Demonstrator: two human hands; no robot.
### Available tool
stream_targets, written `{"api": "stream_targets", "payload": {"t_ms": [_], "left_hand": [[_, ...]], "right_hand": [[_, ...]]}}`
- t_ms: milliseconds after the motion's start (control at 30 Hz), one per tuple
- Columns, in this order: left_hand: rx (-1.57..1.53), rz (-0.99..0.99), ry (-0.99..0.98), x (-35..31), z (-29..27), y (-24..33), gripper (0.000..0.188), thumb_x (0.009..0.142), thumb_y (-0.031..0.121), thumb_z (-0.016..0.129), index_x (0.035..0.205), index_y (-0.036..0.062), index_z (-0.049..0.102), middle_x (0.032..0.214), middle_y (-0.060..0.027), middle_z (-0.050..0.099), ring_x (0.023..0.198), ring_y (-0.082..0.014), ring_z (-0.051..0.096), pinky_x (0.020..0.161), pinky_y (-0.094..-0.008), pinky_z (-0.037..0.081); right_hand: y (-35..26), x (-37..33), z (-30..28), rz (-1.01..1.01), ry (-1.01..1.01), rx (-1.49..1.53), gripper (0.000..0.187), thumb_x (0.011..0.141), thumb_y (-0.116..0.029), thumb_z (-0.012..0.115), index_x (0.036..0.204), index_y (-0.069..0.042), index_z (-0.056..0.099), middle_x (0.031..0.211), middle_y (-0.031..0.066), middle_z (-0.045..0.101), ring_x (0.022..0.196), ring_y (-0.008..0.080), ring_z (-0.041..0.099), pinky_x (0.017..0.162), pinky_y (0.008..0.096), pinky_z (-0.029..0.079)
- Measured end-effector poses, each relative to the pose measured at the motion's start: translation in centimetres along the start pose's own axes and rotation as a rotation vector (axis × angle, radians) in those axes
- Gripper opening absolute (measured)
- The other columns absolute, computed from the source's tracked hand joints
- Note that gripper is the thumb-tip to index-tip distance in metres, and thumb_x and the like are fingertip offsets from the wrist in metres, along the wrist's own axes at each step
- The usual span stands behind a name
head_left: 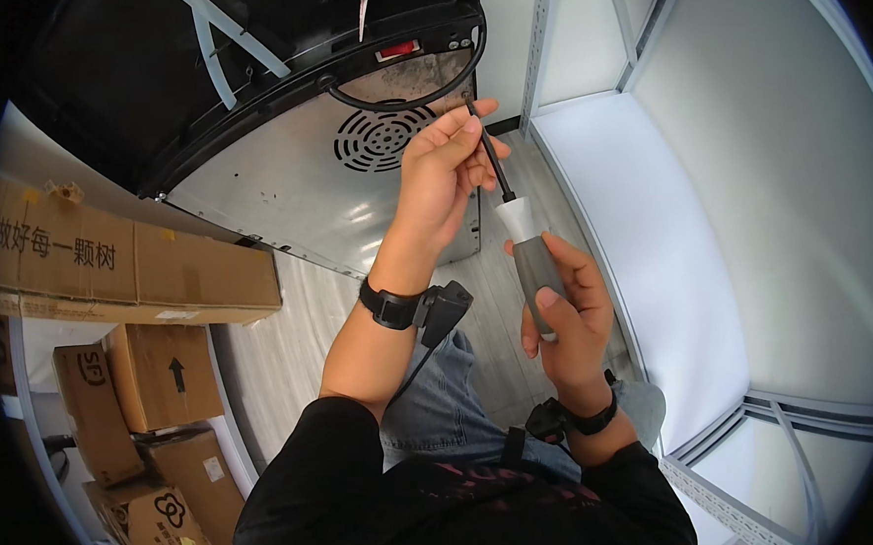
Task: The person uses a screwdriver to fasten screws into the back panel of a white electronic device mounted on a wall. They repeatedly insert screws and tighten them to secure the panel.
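Up ahead looms a large, rounded black appliance with a vented silver metal panel [285, 156]; at its right edge points a long screwdriver [520, 221] with a grey-and-white handle and black shaft. Across its panel loops a smooth black cable [376, 107], near the tip. The right hand [577, 314] wraps the handle; nearer the appliance, the left hand [447, 165] pinches the shaft. Tip contact is unclear; an off-axis push could make it slip, scraping metal or snagging cable.
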State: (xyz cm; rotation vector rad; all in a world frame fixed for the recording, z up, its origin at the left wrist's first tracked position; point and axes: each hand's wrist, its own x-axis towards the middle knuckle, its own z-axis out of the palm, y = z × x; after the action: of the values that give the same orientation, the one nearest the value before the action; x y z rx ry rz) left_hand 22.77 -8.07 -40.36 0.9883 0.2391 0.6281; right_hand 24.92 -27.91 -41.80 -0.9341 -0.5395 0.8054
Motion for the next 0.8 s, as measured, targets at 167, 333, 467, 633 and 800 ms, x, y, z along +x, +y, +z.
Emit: {"api": "stream_targets", "payload": {"t_ms": [167, 333, 467, 633, 800], "left_hand": [[-0.022, 0.014, 0.029, 0.2, 0.1, -0.2, 0.035, 0.096, 0.017, 0.044, 0.123, -0.0053, 0.049, 0.077, -0.0086, 0.065, 0.058, -0.0099, 0.055, 0.051, -0.0206, 0.045], [-0.026, 0.007, 0.043, 0.1, 0.4, -0.1, 0.034, 0.096, 0.019, 0.045, 0.121, -0.0046, 0.051, 0.078, -0.0082, 0.065, 0.060, -0.0096, 0.057, 0.051, -0.0202, 0.046], [-0.030, -0.010, 0.051, 0.0, 0.4, 0.1, 0.033, 0.095, 0.019, 0.050, 0.118, -0.0032, 0.053, 0.078, -0.0068, 0.064, 0.058, -0.0098, 0.057, 0.048, -0.0199, 0.046], [-0.029, -0.029, 0.063, 0.2, 0.4, 0.0, 0.031, 0.092, 0.017, 0.057, 0.116, -0.0021, 0.055, 0.076, -0.0056, 0.064, 0.057, -0.0110, 0.059, 0.046, -0.0190, 0.046], [-0.079, -0.025, 0.068, 0.3, 0.6, -0.1, 0.030, 0.092, 0.015, 0.055, 0.117, -0.0021, 0.054, 0.079, -0.0073, 0.065, 0.063, -0.0139, 0.064, 0.047, -0.0195, 0.048]], "right_hand": [[-0.5, 0.3, 0.5, 0.018, 0.025, -0.008, 0.043, 0.087, 0.001, 0.044, 0.129, 0.001, 0.038, 0.123, 0.0234, 0.052, 0.046, 0.0089, 0.049, 0.041, 0.0214, 0.040], [-0.7, 0.5, 1.1, -0.055, 0.072, -0.133, 0.041, 0.086, -0.003, 0.047, 0.126, 0.001, 0.044, 0.118, 0.0236, 0.055, 0.041, 0.0101, 0.045, 0.039, 0.0212, 0.038], [-1.3, 1.0, 1.0, -0.315, 0.122, -0.720, 0.039, 0.082, -0.001, 0.059, 0.120, -0.002, 0.052, 0.114, 0.0115, 0.057, 0.061, 0.0107, 0.054, 0.052, 0.0232, 0.042], [-1.6, 0.2, 1.4, -0.580, 0.087, -1.219, 0.046, 0.076, -0.006, 0.066, 0.120, -0.001, 0.052, 0.116, 0.0119, 0.054, 0.073, 0.0155, 0.053, 0.061, 0.0248, 0.043], [0.0, 0.4, -0.1, -0.565, 0.141, -0.789, 0.050, 0.085, -0.016, 0.060, 0.128, 0.002, 0.040, 0.125, 0.0146, 0.042, 0.073, 0.0136, 0.053, 0.061, 0.0249, 0.045]]}}
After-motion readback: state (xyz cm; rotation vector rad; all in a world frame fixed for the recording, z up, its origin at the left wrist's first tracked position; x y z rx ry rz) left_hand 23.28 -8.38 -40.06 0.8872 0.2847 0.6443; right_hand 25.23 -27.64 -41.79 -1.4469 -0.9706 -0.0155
